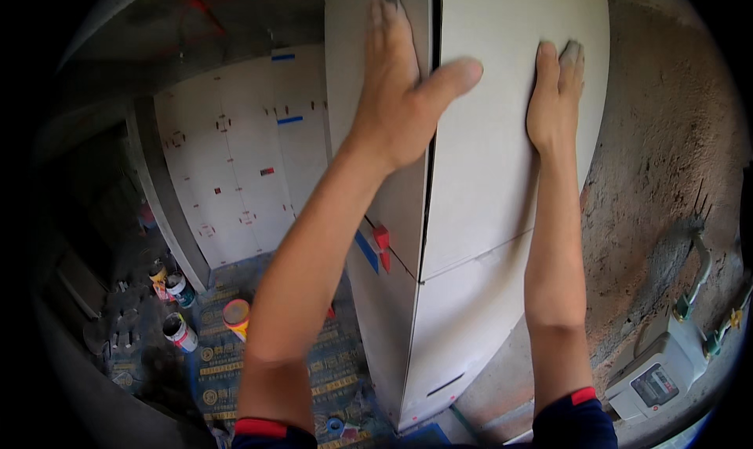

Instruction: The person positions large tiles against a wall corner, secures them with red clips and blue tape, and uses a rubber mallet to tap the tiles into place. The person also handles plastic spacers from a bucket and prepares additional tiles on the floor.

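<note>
A tiled column [478, 190] of large pale tiles stands upright before me, with a dark gap along its vertical corner. My left hand [400, 96] lies open high on the narrower left face, thumb stretched out over the corner. My right hand [553, 96] rests flat and open on the upper tile of the wider right face. Both hands have grey smudges on fingertips. A red plastic clip [381, 241] sits in a joint below my left hand, beside a strip of blue tape [366, 250].
A rough plaster wall [651, 151] with a gas meter [655, 378] and pipes [700, 269] is at right. At left are a tiled wall [235, 159] dotted with small spacers, several buckets [180, 333] on protective floor sheeting [243, 378], and a dark doorway [94, 214].
</note>
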Demonstrator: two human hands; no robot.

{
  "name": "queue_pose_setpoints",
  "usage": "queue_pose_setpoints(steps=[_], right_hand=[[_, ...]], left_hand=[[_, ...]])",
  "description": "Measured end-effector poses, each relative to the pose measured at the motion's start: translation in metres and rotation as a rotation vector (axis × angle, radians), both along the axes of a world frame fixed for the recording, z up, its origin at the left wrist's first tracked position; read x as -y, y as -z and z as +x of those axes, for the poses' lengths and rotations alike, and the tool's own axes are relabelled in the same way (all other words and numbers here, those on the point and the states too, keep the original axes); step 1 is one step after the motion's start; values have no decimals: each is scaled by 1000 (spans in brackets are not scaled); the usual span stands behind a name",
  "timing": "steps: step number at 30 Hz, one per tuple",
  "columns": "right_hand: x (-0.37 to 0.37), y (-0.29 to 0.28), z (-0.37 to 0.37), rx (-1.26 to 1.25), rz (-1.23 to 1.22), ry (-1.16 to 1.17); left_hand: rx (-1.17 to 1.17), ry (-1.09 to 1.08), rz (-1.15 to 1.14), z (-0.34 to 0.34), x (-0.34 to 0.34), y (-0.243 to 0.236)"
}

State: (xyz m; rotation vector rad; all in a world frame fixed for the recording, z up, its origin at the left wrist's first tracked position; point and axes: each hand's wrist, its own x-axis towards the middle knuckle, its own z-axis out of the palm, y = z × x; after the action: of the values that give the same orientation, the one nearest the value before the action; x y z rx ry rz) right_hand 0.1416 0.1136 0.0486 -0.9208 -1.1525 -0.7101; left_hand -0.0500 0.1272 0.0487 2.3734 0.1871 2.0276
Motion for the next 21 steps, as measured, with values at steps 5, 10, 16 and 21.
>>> queue_pose_setpoints(steps=[5, 10, 16, 21], right_hand=[[-7, -17, 32, 80, -187, 43], [55, -117, 40, -137, -143, 26], [-2, -145, -14, -165, -139, 58], [-25, -150, 21, -23, -102, 81]], left_hand=[[-46, -46, -11, -2, -3, 14], [-94, -98, -70, -9, 17, 13], [-78, -58, -47, -5, 9, 9], [-92, -10, -52, -4, 0, 10]])
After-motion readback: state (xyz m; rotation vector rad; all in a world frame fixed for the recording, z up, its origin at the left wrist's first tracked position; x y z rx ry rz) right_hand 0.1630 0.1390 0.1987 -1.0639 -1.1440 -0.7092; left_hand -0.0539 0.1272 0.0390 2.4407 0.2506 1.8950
